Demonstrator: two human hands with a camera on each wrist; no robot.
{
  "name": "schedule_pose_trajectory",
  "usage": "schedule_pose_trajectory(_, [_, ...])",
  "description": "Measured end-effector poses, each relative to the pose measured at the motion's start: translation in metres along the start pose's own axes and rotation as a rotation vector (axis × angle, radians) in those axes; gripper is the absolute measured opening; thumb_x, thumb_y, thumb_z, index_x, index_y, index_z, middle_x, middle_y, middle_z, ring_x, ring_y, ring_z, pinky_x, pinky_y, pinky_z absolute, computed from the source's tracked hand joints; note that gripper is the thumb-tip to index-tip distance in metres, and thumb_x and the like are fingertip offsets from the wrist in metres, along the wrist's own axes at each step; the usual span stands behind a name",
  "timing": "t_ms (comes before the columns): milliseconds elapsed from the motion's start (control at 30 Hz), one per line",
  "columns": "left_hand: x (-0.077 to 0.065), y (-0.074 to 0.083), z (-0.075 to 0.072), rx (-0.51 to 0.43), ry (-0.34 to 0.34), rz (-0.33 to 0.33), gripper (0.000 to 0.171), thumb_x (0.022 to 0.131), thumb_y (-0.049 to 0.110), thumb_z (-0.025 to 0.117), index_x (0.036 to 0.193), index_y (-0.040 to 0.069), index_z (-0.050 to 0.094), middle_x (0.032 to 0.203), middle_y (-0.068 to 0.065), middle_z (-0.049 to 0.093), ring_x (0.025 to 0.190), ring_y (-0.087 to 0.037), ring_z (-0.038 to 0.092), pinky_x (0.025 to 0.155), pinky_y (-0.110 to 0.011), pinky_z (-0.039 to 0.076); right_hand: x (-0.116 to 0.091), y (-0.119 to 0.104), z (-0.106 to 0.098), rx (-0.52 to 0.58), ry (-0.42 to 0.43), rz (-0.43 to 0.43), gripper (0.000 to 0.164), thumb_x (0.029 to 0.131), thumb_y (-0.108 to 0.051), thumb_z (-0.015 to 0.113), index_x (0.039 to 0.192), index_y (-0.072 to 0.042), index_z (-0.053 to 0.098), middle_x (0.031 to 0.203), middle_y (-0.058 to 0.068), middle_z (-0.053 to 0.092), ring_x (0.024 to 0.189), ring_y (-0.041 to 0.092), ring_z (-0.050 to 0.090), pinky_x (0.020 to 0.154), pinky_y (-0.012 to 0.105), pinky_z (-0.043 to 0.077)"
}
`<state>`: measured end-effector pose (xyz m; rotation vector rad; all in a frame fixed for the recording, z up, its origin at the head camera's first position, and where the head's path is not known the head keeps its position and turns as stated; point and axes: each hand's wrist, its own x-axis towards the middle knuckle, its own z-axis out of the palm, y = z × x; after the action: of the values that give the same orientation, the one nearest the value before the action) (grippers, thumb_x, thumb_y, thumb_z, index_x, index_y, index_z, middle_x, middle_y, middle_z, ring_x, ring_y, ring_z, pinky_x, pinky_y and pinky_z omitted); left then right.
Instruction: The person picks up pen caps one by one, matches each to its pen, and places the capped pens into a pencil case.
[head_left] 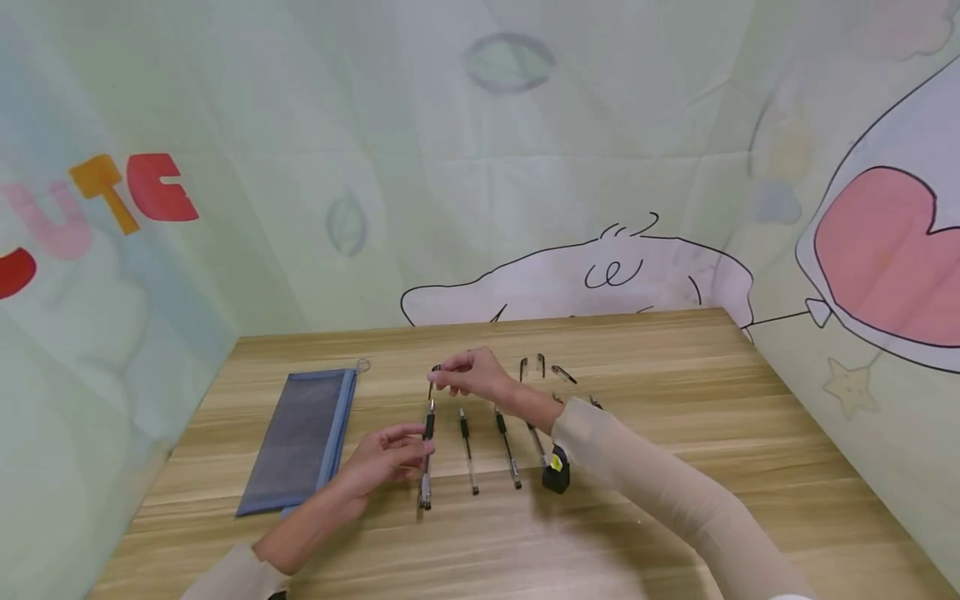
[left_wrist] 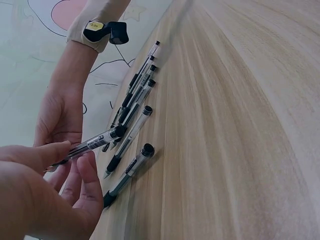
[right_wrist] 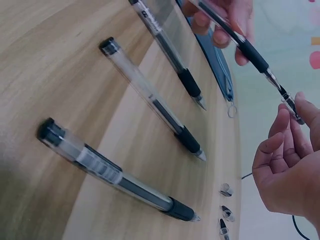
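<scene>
My left hand (head_left: 386,462) pinches the barrel of a clear pen with a black grip (right_wrist: 254,56), tilted up off the table. Its metal tip points away from me. In my right hand (head_left: 476,375) a clear and black pen cap (right_wrist: 291,105) is pinched between thumb and fingers. The cap lies in line with the pen, its mouth right at the tip in the right wrist view. Beneath the held pen, another uncapped pen (left_wrist: 132,172) rests on the table. Beside it, more uncapped pens (head_left: 467,437) lie in a row, tips facing the back.
Several loose caps (head_left: 541,365) lie toward the back of the wooden table (head_left: 637,533), beyond the pens. A blue mesh zip pouch (head_left: 300,433) with a ring is flat on the left. A printed cloth backdrop (head_left: 450,167) rises behind the table.
</scene>
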<state>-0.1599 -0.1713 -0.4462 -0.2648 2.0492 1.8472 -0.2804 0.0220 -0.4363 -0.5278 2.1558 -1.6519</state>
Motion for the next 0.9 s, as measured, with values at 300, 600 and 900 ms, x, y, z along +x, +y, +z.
schedule_pose_trajectory(300, [0.002,0.000,0.001,0.007,0.036,-0.008,0.052,0.095,0.019,0.073,0.140,-0.001,0.056,0.100,0.002,0.076,0.084,-0.011,0.069,0.078,-0.027,0.058,-0.004,0.000,0.006,-0.026,-0.057,0.035,0.025,0.094,-0.025,0.075,0.105,-0.003,0.076,0.090,0.000,0.078,0.074,0.008,0.065,0.077,0.034,0.058])
schedule_pose_trajectory(600, [0.003,0.000,0.005,-0.021,0.100,-0.020,0.048,0.092,0.019,0.076,0.135,0.001,0.061,0.095,0.003,0.076,0.084,-0.011,0.068,0.076,-0.026,0.057,-0.008,0.001,0.006,0.011,-0.077,0.077,0.024,0.094,-0.025,0.075,0.105,-0.003,0.075,0.086,-0.003,0.077,0.078,0.019,0.068,0.074,0.030,0.056])
schedule_pose_trajectory(900, [0.000,0.003,0.015,-0.012,0.165,0.058,0.039,0.094,0.015,0.074,0.125,-0.007,0.066,0.089,0.002,0.074,0.080,-0.011,0.066,0.072,-0.025,0.056,-0.012,-0.001,0.015,0.069,-0.052,0.092,0.026,0.094,-0.026,0.075,0.108,-0.004,0.077,0.089,-0.003,0.078,0.078,0.011,0.067,0.078,0.029,0.057])
